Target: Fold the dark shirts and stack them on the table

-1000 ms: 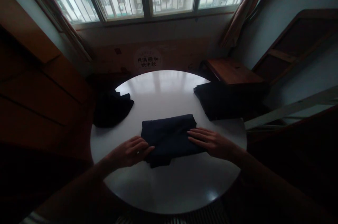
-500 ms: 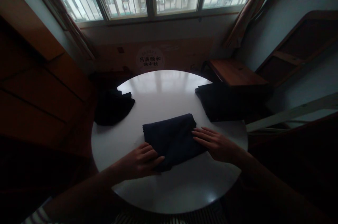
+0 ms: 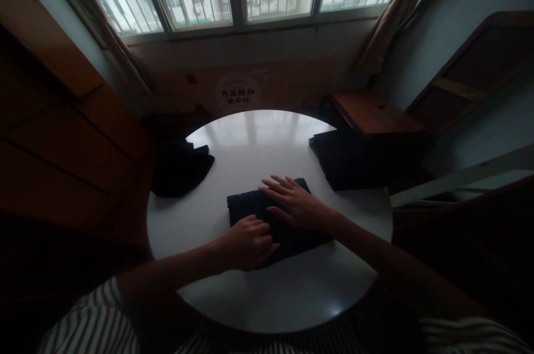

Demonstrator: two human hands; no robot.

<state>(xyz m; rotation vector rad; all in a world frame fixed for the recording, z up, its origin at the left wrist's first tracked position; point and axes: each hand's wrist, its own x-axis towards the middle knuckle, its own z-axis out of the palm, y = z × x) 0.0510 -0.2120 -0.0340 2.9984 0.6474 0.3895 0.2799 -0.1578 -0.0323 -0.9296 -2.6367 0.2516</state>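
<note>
A folded dark navy cloth [image 3: 246, 205] lies in the middle of the round white table [image 3: 250, 145]. My right hand [image 3: 292, 201] rests flat on top of it with fingers stretched out and spread. My left hand [image 3: 246, 242] is on the cloth's near left part, fingers curled and pressed down on the fabric. Whether it pinches a fold is hidden.
A crumpled black garment [image 3: 179, 167] hangs over the table's left edge. A flat dark pile of cloth [image 3: 350, 159] lies at the right edge. A wooden stool [image 3: 371, 112] stands behind it, wooden furniture to the left and right, a window ahead.
My right hand has slid from the cloth's right edge leftward onto its top. My left hand has moved right, onto the cloth's near side.
</note>
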